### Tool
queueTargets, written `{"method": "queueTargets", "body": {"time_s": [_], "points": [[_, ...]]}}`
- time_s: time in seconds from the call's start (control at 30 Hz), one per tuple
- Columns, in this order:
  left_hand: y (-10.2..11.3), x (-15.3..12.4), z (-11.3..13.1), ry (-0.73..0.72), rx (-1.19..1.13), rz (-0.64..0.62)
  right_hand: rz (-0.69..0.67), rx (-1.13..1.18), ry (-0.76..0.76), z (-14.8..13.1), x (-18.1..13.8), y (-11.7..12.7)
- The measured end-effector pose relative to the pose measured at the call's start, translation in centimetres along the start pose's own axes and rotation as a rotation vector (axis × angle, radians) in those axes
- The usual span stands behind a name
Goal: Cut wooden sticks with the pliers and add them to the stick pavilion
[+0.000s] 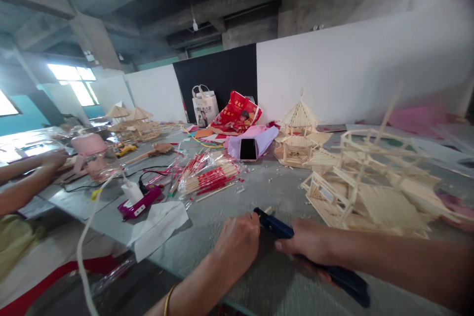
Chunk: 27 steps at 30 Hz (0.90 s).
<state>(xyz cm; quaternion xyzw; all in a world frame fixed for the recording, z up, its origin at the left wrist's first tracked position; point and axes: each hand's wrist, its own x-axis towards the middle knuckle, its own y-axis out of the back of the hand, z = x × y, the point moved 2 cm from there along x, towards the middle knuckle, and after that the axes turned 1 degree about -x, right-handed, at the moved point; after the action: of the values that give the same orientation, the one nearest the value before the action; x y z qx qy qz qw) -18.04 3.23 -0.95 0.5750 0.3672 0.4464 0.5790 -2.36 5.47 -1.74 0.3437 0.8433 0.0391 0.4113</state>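
A dark blue cutting tool [281,229] is being gripped low over the grey tabletop [259,192], with the right hand [309,243] wrapped round its handles and its fingers [287,246] pressed together on them, while the left hand [239,243] is being held curled against the tool's nose; what the left fingers are pinching cannot be told, though a small pale stick end [267,210] is showing just beside the blade. Because the left hand is being kept touching the jaws, a fingertip is at risk of being nipped if the handles are squeezed. A cut piece may be flung toward the stick model [366,192] lying near the right arm, and that fragile frame is being exposed to a knock from the forearm. The packets of sticks [211,177] and the phone [248,148] are lying well apart
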Motion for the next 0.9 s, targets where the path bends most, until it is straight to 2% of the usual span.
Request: {"method": "queueTargets", "body": {"time_s": [0.4, 0.6, 0.77, 0.9], "points": [[-0.2, -0.5, 0.9, -0.085, 0.186, 0.027, -0.027, 0.059, -0.027, 0.7, -0.6, -0.3], [-1.0, -0.5, 1.5, -0.107, 0.32, 0.053, 0.077, -0.005, -0.009, 0.2, -0.7, -0.4], [0.0, 0.1, -0.6, -0.047, 0.216, 0.089, 0.13, -0.004, 0.049, 0.2, -1.1, -0.4], [1.3, 2.0, -3.2, 0.059, 0.139, 0.179, 0.203, -0.093, 0.149, 0.5, -2.6, 0.2]]}}
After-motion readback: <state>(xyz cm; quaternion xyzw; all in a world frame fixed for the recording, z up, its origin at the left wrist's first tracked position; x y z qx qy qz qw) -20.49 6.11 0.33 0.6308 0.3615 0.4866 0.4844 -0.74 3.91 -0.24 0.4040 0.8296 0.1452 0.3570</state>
